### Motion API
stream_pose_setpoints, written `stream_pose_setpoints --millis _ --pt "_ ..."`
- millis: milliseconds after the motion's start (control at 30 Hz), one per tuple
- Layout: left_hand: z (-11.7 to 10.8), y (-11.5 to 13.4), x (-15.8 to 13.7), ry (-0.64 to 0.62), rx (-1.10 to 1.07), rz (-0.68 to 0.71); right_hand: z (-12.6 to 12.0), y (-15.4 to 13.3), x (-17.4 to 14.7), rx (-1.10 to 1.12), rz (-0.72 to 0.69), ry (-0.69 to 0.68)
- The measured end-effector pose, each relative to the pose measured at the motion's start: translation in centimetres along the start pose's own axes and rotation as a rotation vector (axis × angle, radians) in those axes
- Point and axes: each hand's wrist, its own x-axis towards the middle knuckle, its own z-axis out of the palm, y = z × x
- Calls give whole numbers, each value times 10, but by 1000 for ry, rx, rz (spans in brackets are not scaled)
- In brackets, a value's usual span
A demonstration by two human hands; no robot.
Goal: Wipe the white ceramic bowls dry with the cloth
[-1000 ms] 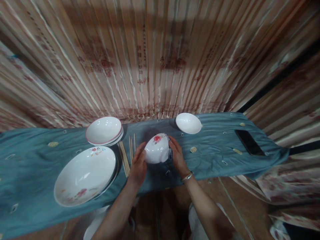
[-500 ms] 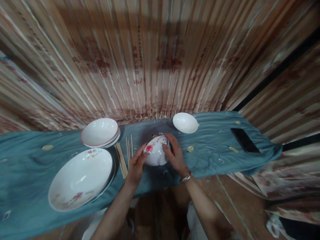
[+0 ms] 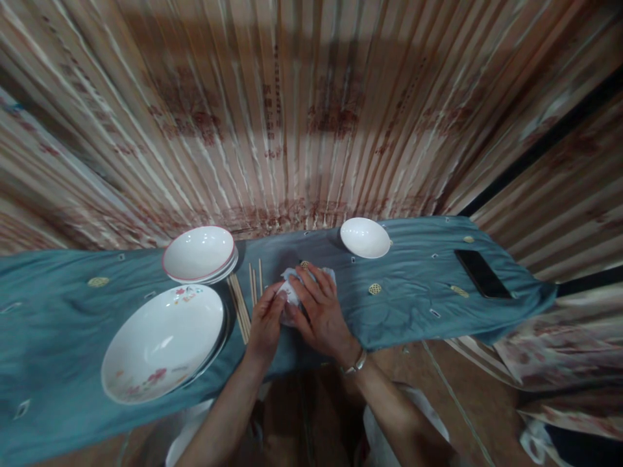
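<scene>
Curtain writing [image 3: 268, 111]: vertical columns of dark-red characters at upper centre, broken by the pleats, too blurred to read; fainter columns at upper left and upper right, equally illegible.
Curtain [image 3: 311, 172]: pinkish beige, pleated, printed with dark-red floral clusters, filling the upper half of the frame and cut off at the top.
Big dish [image 3: 163, 344]: lower left, white, red flowers on opposite sides; tiny coloured marks near the upper flower, too small to tell whether lettering. Resting on another piece, mostly hidden beneath.
Held bowl [image 3: 291, 296]: centre of the frame, between both hands, white, largely hidden by fingers.
Pale material [image 3: 331, 275]: bluish white, peeking past the right-hand fingers; cannot tell whether cloth or paper.
Left hand [image 3: 265, 322]: grasping the left side of the held bowl, thumb toward the right.
Right hand [image 3: 325, 316]: laid across the held bowl, fingers extended; cannot tell whether clenched on the pale material. Shiny band [image 3: 355, 363] around the wrist.
Chopsticks [image 3: 240, 308]: left of centre, one thicker bundle plus a few separate sticks just beside, partly near the left hand.
Stacked bowls [image 3: 198, 253]: left of centre, red rim on top, lower ones mostly covered.
Small bowl [image 3: 365, 238]: right of centre, plain white inside, on the counter [image 3: 413, 311] under teal patterned fabric.
Phone [image 3: 481, 274]: far right, black, lying flat.
Lower right corner: dark shape with a white loop, hard to make out.
</scene>
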Motion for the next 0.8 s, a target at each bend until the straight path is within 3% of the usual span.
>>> stream_pose_setpoints --millis 133,600,800 --pt "-4 -6 1 -31 -28 -17 1 9 -1 103 83 43" --pt "-4 -2 1 27 -95 -61 39 47 -20 711 692 261" --pt "1 -4 -4 4 -22 -9 23 40 -8 684 649 295"
